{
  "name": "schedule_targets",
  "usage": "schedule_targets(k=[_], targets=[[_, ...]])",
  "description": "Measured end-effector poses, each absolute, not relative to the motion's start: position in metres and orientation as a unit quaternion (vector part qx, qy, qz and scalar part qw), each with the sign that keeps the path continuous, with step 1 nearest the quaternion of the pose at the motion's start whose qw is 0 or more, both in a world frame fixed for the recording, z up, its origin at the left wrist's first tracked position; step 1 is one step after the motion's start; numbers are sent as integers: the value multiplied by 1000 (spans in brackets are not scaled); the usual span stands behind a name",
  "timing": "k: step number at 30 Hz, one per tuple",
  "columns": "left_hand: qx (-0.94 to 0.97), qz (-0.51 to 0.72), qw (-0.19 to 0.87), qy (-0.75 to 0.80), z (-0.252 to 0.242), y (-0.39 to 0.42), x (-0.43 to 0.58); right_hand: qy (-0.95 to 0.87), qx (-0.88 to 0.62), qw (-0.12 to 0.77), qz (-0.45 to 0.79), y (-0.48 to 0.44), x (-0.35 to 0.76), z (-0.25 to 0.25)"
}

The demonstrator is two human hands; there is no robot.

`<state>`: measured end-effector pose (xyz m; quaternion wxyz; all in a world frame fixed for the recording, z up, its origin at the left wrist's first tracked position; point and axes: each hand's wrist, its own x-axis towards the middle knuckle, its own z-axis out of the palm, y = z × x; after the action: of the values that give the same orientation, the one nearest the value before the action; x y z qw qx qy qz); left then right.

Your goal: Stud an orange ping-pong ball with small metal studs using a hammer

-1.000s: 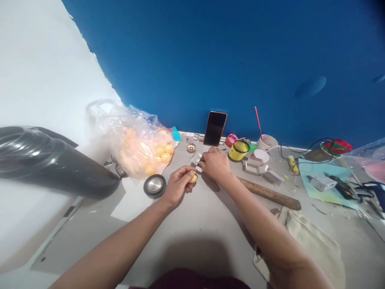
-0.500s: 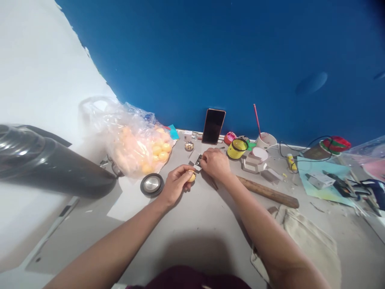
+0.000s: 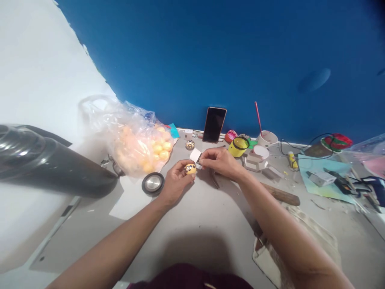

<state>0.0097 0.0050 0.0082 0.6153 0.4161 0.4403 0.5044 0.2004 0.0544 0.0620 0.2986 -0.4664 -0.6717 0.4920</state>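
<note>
- The bare stretch of the grey table [image 3: 192, 224] is lying nearest the person, between the two forearms, and is offering the widest free room for moving.
- A beige cloth bag [image 3: 313, 241] is lying under the right forearm, near the front table edge. It looks soft and likely to snag a sliding wrist.
- The left hand [image 3: 174, 182] is gripping a small yellow ball [image 3: 190, 169] between thumb and fingertips, just above the table centre. Painted eyes are facing the camera.
- The ball is appearing light, hollow and smooth. It is judged likely to slip or dent under a hard squeeze, so a light grip across its widest part suits it, clear of the painted face.
- The right hand [image 3: 222, 161] is pinching a small white card [image 3: 195, 155] with closed fingertips, just beside the ball. The card looks thin and easily bent, so it is best held at an edge.
- A wooden stick [image 3: 281, 196] is lying behind the right forearm, and a round metal lid [image 3: 153, 183] is sitting just left of the left hand. Both are narrowing the sideways room.
- A dark tube [image 3: 51, 162] is occupying the far left.
- A plastic bag [image 3: 135, 138] of similar balls is standing beyond the lid, and a yellow cup [image 3: 237, 147] is standing beyond the right hand.
- A phone [image 3: 214, 125] is leaning against the blue wall [image 3: 240, 60], which is closing the far edge.
</note>
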Motion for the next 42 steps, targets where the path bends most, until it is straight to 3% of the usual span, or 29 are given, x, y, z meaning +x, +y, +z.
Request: schedule_targets(k=[4,8,23,35,42], targets=[[450,479,612,440,12,0,9,-575,-449,306,612,31,207,51],[460,448,640,422,9,-3,7,-471,-427,376,675,12,206,25],[550,459,507,480,12,-7,10,-581,-477,350,559,0,196,32],[591,451,458,489,11,-5,9,-637,-493,411,427,0,192,24],[634,478,398,459,4,-6,11,-636,-496,409,426,-2,189,23]])
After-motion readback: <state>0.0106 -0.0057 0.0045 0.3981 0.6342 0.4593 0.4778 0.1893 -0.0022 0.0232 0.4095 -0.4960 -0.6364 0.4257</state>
